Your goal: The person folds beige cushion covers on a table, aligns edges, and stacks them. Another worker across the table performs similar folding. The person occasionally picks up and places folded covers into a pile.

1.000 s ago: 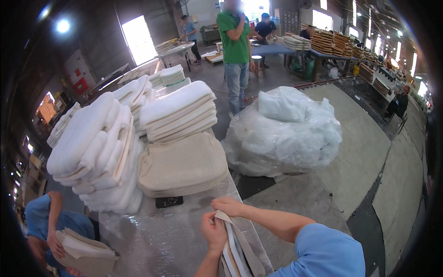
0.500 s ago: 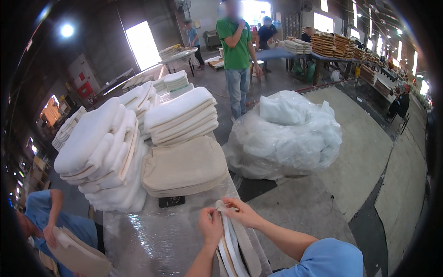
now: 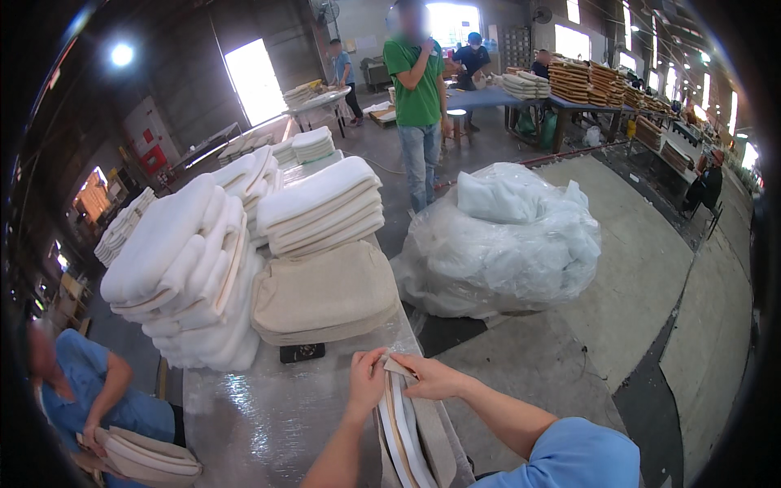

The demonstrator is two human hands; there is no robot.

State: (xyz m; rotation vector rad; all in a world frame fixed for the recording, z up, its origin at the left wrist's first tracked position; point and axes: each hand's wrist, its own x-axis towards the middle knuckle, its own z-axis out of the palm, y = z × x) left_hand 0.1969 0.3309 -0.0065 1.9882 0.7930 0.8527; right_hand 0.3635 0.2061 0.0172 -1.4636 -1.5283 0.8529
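While hands [image 3: 427,379] pinch its end, the beige cover [image 3: 437,435] holds white padding [image 3: 417,454].

On the person's right side is a pale blue short sleeve [image 3: 565,455], plain, smoothly rounded and lightly creased. The left forearm [image 3: 338,447] and right forearm [image 3: 508,416] are uncovered; the left grip [image 3: 368,379] and right grip [image 3: 427,377] are 2 bare human hands.

Beige fabric-covered cushion [image 3: 441,450], cover open along the top. Inside: white padding layers [image 3: 414,447] with a thin tan layer [image 3: 397,427] between. Stands edge-up, long and narrow, by the bench [image 3: 268,415]'s right edge. Far end pinched in fingers [image 3: 416,369]; near end out of view.
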